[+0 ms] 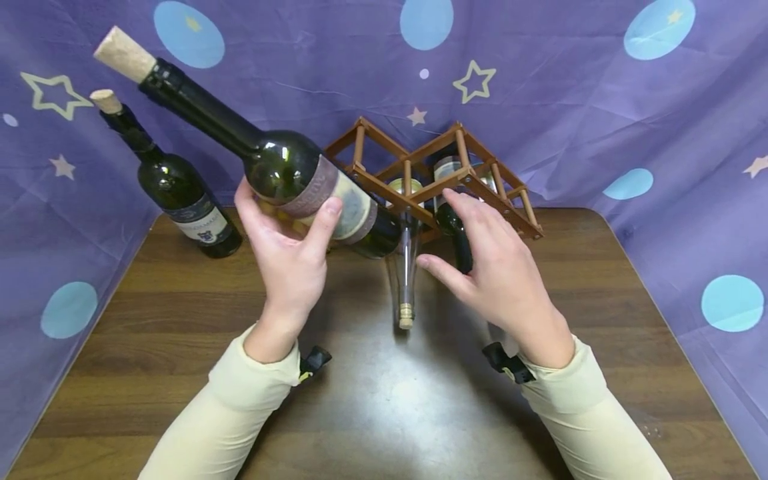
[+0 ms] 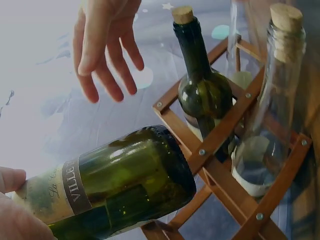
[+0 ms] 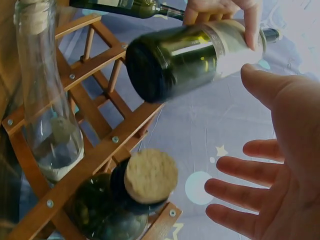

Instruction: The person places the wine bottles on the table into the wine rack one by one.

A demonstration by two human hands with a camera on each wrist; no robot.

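My left hand (image 1: 288, 267) grips a dark green wine bottle (image 1: 282, 167) round its labelled body. The bottle is tilted, its corked neck pointing up to the left and its base close to the front of the wooden wine rack (image 1: 447, 181). Spread fingers show on my right hand (image 1: 498, 273), which hovers by the rack's right part and holds nothing; the right wrist view shows its palm (image 3: 290, 165) apart from the bottle. In the rack lie a clear corked bottle (image 1: 407, 267) and a dark green corked bottle (image 1: 447, 217), necks toward me. The right hand partly hides the green one.
Another dark wine bottle (image 1: 180, 190) with a cork stands upright at the back left of the wooden table (image 1: 180, 373). A purple curtain (image 1: 336, 73) with stars and dots hangs behind the rack and along both sides.
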